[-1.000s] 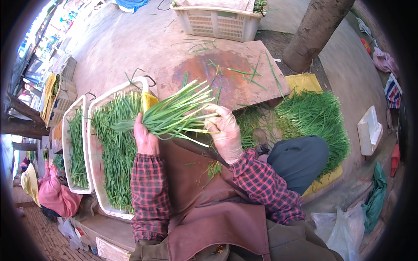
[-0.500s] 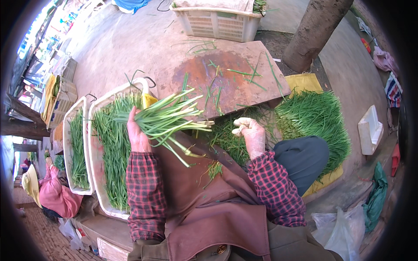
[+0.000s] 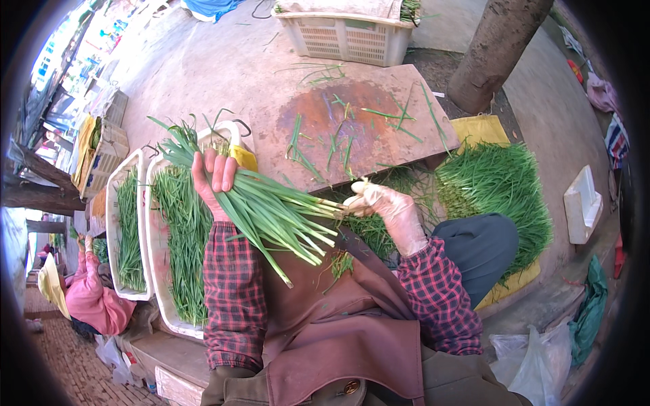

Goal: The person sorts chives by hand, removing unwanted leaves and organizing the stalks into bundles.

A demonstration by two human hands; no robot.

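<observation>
A loose bunch of garlic chives [image 3: 284,213] rests in my left hand [image 3: 218,177], whose bare fingers are wrapped over it. Its leaf tips hang over a white crate [image 3: 154,271] and its pale stem ends fan out to the right above my brown apron [image 3: 305,284]. In a thin whitish glove, my right hand [image 3: 391,213] has its fingers pressed together at the brownish ends of the uppermost stems. Loose trimmings [image 3: 376,233] lie below that hand, and a small green scrap [image 3: 342,264] sits on the apron.
More chives fill the white crate and a narrower crate [image 3: 108,247] beside it. A stained board [image 3: 399,84] strewn with cut leaves lies ahead. Rightward is a big pile of chives [image 3: 497,196] on yellow sacking. A tree trunk [image 3: 497,54] stands behind; another person [image 3: 98,298] sits far left.
My left hand has turned over, its fingers now on top of the chives, with the leaf tips swung up left. My right hand has moved left to the stem ends.
</observation>
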